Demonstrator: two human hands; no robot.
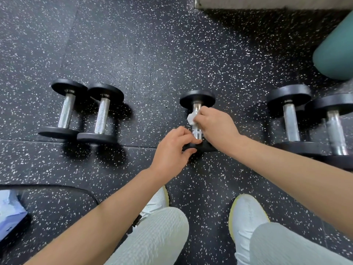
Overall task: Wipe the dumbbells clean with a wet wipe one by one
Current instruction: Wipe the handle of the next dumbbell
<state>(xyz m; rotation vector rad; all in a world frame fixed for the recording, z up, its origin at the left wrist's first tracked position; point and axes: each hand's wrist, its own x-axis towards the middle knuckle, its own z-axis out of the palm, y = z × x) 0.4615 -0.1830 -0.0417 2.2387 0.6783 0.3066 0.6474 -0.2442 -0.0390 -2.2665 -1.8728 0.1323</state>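
Dumbbells lie in a row across the speckled black floor [152,54], five in all, their chrome handles running from near to far. The middle dumbbell [197,101] lies on its own, just beyond the person's knees. The right hand [215,125] has its fingers curled round a crumpled white wet wipe [191,118] and presses it against the far half of that handle. The left hand [172,150] holds the near plate, fingers bent over its rim and thumb beneath it, so that the plate is pinched between them.

The left pair [65,111] lies well apart to the left, its two dumbbells side by side with plates touching or nearly so. The right pair [290,119] lies well apart to the right, likewise close together. A teal roll [336,50] shows at the far right edge, and a blue and white pack [9,213] at the near left edge. White shoes [246,213] and pale trousers [158,236] fill the near foreground.
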